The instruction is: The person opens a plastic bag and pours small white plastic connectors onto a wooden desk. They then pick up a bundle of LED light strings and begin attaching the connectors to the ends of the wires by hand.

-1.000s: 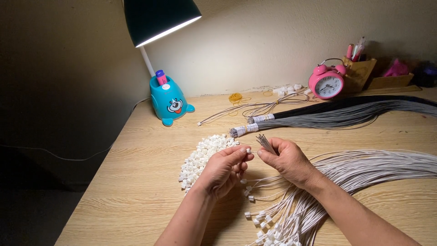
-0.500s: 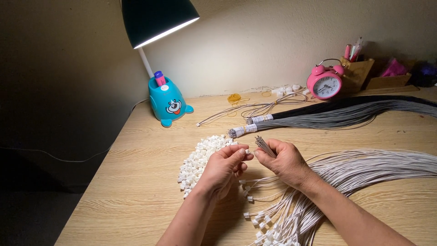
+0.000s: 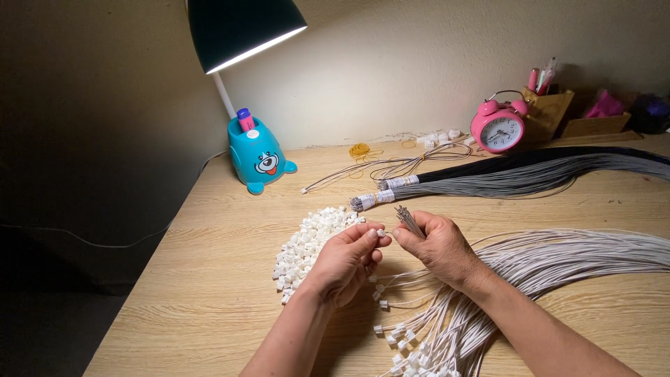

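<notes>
Beside the heap of white connectors (image 3: 307,244) on the tabletop (image 3: 209,293), the left hand (image 3: 345,262) pinches one small connector (image 3: 380,233) — the right hand (image 3: 436,244) grips a wire bunch (image 3: 407,218), fingers pressed together, just right of that heap.

I see no screens or signs. Two open cardboard boxes (image 3: 593,124) stand at the desk's (image 3: 209,279) far right corner against the wall. Pale wrapped bands (image 3: 380,196) bind two wire bundles mid-desk.

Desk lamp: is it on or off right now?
On. The desk lamp has a bright strip along its shade's lower edge, and light falls on the wall and the wooden table beneath it.
</notes>
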